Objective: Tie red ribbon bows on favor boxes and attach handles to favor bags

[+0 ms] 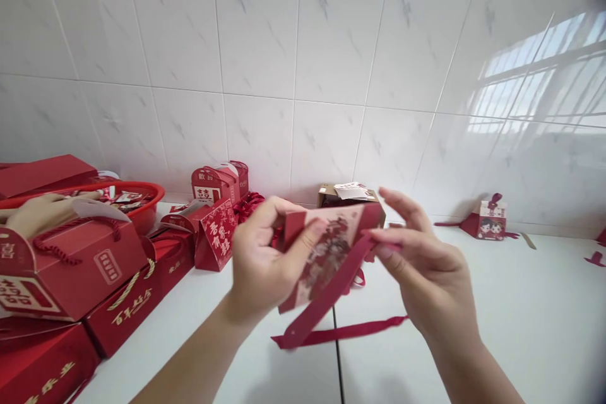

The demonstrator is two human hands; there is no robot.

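In the middle of the head view my left hand [265, 259] grips a small red and pink printed gift box [334, 246], with the thumb across its front face. My right hand [426, 271] pinches a dark red ribbon [326, 300] between thumb and fingers at the box's right side. From that pinch the ribbon slants down to the left, folds at its low end and runs back right below the box. Both hands are held above the white table. My left fingers behind the box are hidden.
Red gift boxes [89, 265] with gold lettering line the left side. Another person's hand [47, 211] is by a red plastic basin [154, 192] there. Against the tiled wall stand a cardboard box [326, 192] and, farther right, a small printed box [492, 221] with ribbon.
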